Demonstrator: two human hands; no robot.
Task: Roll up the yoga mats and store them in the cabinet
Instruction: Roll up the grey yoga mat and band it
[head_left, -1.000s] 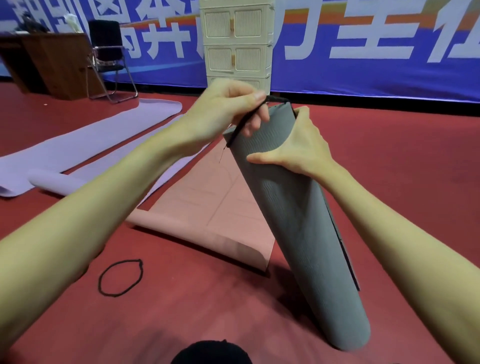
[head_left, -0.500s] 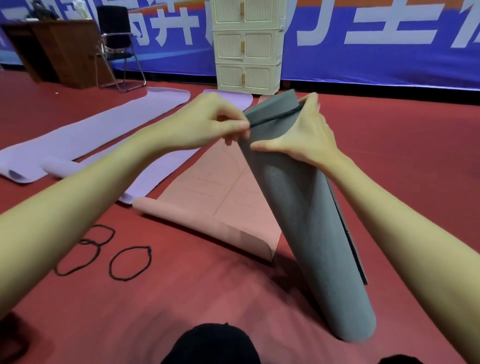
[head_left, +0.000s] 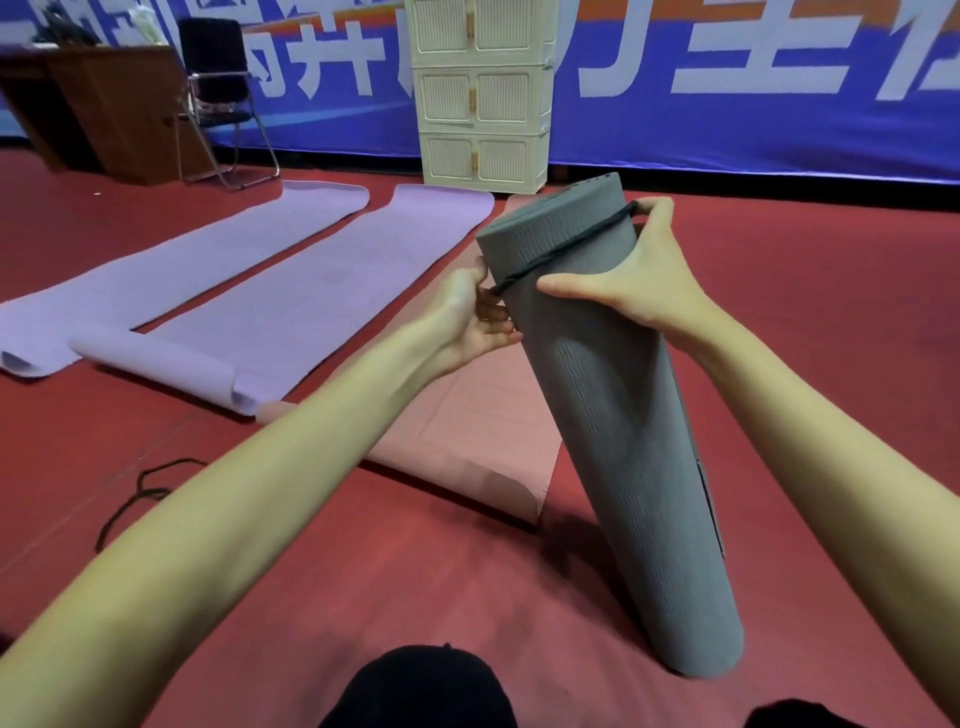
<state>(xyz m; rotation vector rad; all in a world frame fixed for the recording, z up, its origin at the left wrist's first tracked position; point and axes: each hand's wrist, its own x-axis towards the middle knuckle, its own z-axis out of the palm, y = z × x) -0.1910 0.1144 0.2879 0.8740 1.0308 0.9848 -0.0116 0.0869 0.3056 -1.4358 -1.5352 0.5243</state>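
Nearest the camera, the grey rolled mat (head_left: 618, 415) stands on its lower end on the red floor (head_left: 363, 582), leaning away toward its top. Both hands work at that upper end: the right hand (head_left: 641, 278) curls round the roll, thumb across the front and fingers wrapped behind, where they also seem to hook the black elastic band (head_left: 566, 249); the left hand (head_left: 470, 317) pinches the band's lower side against the roll's left edge. The band runs slantwise across the top of the mat — on, but not yet level. So the step in hand looks like securing this first roll. The next move calls for drawing the band down evenly until it sits snug round the roll without letting the wrap loosen. More loose bands (head_left: 140, 493) lie on the floor to the left. Beyond, a pink mat (head_left: 467, 436) and two purple mats (head_left: 291, 291) lie mostly flat, unrolled. Farthest off, the cream cabinet (head_left: 480, 93) stands against the blue banner (head_left: 727, 104), its doors closed — they will need opening.
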